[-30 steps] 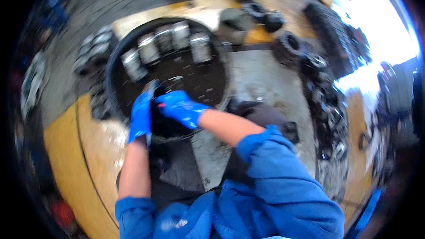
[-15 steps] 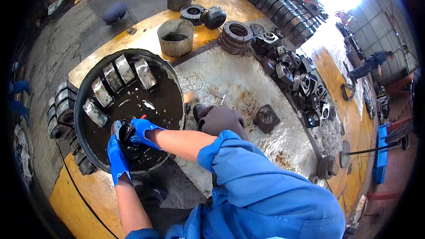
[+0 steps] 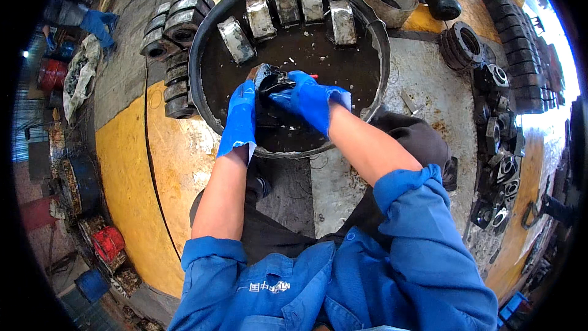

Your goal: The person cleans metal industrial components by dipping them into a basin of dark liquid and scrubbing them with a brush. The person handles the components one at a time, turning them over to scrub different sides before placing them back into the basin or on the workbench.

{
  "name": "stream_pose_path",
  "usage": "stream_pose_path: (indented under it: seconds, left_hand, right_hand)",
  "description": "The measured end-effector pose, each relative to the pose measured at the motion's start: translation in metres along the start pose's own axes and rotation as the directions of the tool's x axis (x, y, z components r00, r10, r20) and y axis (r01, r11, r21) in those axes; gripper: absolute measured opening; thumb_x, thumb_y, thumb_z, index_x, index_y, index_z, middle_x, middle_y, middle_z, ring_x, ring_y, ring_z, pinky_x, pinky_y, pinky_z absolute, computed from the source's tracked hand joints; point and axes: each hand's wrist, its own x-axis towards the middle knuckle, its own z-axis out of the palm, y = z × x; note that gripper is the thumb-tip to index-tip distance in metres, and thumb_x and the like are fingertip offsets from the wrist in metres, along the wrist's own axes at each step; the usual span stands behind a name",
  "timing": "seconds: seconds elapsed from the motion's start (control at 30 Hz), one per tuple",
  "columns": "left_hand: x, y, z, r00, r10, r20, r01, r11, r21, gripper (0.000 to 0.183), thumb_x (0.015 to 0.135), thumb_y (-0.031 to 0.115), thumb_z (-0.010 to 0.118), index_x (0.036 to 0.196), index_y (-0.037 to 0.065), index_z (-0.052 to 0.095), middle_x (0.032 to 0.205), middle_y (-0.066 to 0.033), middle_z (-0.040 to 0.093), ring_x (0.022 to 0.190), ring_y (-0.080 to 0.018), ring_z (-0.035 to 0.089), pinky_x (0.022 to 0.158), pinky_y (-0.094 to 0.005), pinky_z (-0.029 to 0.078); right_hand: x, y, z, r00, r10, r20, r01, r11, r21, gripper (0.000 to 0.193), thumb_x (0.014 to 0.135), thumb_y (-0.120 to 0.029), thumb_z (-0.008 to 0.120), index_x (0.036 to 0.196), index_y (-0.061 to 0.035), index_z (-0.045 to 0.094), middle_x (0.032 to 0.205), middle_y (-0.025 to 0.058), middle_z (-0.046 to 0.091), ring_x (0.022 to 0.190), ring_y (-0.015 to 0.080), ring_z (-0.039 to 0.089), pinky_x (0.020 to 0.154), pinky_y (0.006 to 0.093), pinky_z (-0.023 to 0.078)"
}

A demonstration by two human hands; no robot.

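Observation:
In blue gloves, both my hands work over a wide round tub point(image 3: 197, 79) of dark, oily liquid. My left hand point(image 3: 241, 109) is closed on the left side of a wet, dark metal part point(image 3: 262, 76) with a hollow middle. My right hand point(image 3: 306, 99) is closed at the part's right side, its fingertips reaching toward the hollow. A small red tip point(image 3: 314, 76) sticks out by its knuckles; the rest of that thing is hidden. Several blocky metal parts point(image 3: 286, 5) stand in the liquid along the tub's far side.
Stacked dark metal blocks point(image 3: 182, 24) stand left of the tub. A grey bucket point(image 3: 389, 1) and stacked metal rings point(image 3: 460, 46) are at the far right, with rows of dark housings point(image 3: 499, 129) along the right. Another person point(image 3: 92, 18) is at the far left.
The view has swung, so the tub now lies straight ahead of me rather than to the left. Both hands stay on the dark metal part over the liquid.

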Motion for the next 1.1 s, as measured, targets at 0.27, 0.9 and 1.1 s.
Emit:
stream_pose_path:
  seconds: [0.27,0.9,1.1]
  left_hand:
    - [-0.019,0.006,0.007,0.985,0.096,0.144,-0.076,0.987,-0.144,0.044,0.108,0.032,0.048,0.134,-0.001,0.062,0.122,-0.0154,0.069,0.104,-0.0232,0.067,0.093,-0.0364,0.055]
    - [-0.014,0.001,-0.006,0.984,0.158,0.088,-0.16,0.987,0.019,0.044,0.106,0.034,0.05,0.128,-0.001,0.066,0.122,-0.0147,0.07,0.108,-0.0213,0.064,0.096,-0.0351,0.051]
    - [-0.026,0.006,0.001,0.979,0.202,0.036,-0.205,0.965,0.162,0.045,0.107,0.033,0.048,0.129,-0.002,0.065,0.123,-0.0151,0.069,0.111,-0.0218,0.063,0.099,-0.0343,0.049]
  right_hand:
    - [0.001,-0.033,-0.008,0.979,0.144,0.143,-0.158,0.983,0.092,0.036,0.1,-0.021,0.057,0.133,-0.0051,0.06,0.118,0.0143,0.071,0.106,0.0258,0.07,0.09,0.0381,0.058]
    - [-0.032,-0.036,0.001,0.498,-0.261,0.827,0.664,-0.498,-0.558,0.021,0.081,-0.02,0.067,0.1,-0.0116,0.07,0.126,0.0088,0.065,0.111,0.0273,0.061,0.089,0.0431,0.049]
    - [-0.035,-0.043,0.013,0.565,-0.284,0.775,0.605,-0.496,-0.623,0.021,0.085,-0.021,0.065,0.103,-0.012,0.071,0.132,0.0121,0.063,0.122,0.0286,0.059,0.097,0.0425,0.047]
